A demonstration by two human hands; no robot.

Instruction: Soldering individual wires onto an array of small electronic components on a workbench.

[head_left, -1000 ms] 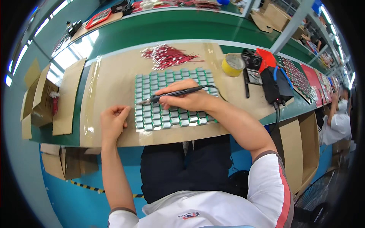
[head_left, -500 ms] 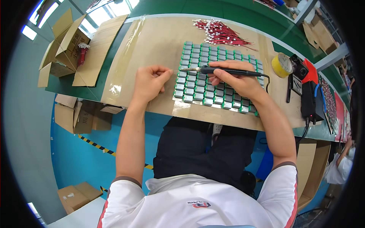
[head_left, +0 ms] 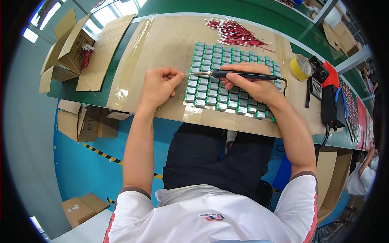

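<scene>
My right hand (head_left: 257,85) grips a black-handled soldering iron (head_left: 231,74) like a pen, its metal tip pointing left over the left edge of a block of small grey-and-green parts (head_left: 211,92). These parts stand in close rows on the cardboard-covered bench. Just left of the block, my left hand (head_left: 159,87) is closed in a pinch on a thin strand that looks like solder wire (head_left: 186,75). The strand's end meets the iron's tip at the parts' edge, or nearly so; the exact contact is too small to tell.
Red wires with white connectors (head_left: 235,34) lie beyond the block. To the right are a yellow tape roll (head_left: 300,67) and a black box (head_left: 330,107) with a cord. An open carton (head_left: 73,54) and a cardboard sheet (head_left: 107,52) stand left. Another person (head_left: 360,178) is far right.
Both hands, the iron and the strand stay almost where they were. The whole view has shifted very slightly.
</scene>
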